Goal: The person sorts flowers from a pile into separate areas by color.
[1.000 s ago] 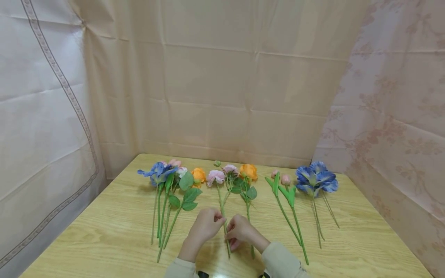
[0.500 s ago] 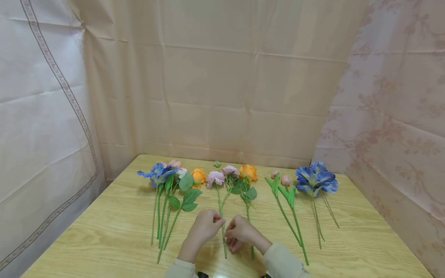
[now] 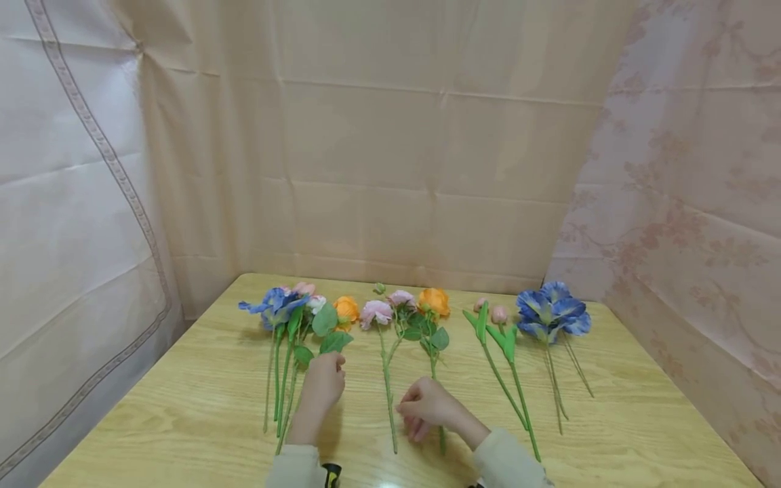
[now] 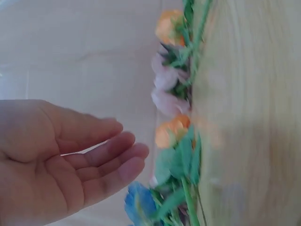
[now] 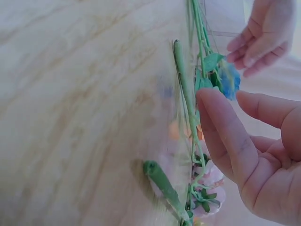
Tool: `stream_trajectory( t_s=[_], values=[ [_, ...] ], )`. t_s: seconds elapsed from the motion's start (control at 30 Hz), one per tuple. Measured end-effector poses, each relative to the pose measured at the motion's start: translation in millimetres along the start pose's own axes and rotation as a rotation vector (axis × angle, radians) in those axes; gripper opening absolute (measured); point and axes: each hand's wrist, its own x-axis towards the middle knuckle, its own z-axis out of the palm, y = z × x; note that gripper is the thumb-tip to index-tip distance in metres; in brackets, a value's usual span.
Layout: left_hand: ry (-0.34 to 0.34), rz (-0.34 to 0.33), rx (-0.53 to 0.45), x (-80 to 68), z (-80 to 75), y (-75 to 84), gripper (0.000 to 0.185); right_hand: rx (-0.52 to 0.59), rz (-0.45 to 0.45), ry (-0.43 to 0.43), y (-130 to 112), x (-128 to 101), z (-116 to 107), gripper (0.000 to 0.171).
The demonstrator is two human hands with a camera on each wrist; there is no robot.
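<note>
Left hand (image 3: 322, 385) is seen with an open grip, fingers straight and relaxed, nothing held; it is placed over the stems of the left flower bunch (image 3: 299, 318), touch not clear. Right hand (image 3: 427, 405) is loosely curled with an empty grip, just right of the pink flower stem (image 3: 387, 393), which lies flat on the wooden surface (image 3: 610, 420) between both hands. An orange flower (image 3: 434, 301), pink buds (image 3: 494, 318) and blue flowers (image 3: 552, 312) are laid further right. Open room is left near the front-left and right edges.
</note>
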Motion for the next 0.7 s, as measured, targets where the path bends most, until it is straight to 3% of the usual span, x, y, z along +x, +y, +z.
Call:
stream_trajectory(
  t_s=[0.3,0.5,0.7],
  values=[
    [0.130,-0.025,0.186,0.2,-3.3,-26.7,0.018,0.018,-0.022,-0.020,3.0,-1.3,-4.5,0.017],
    [0.122,-0.046,0.196,-0.4,0.9,-39.1,0.023,0.012,-0.031,-0.024,3.7,-1.6,-5.8,0.016],
    [0.058,-0.131,0.196,-1.4,-0.1,-42.0,0.016,0.008,-0.033,-0.026,4.6,-1.9,-6.2,0.017]
  ],
)
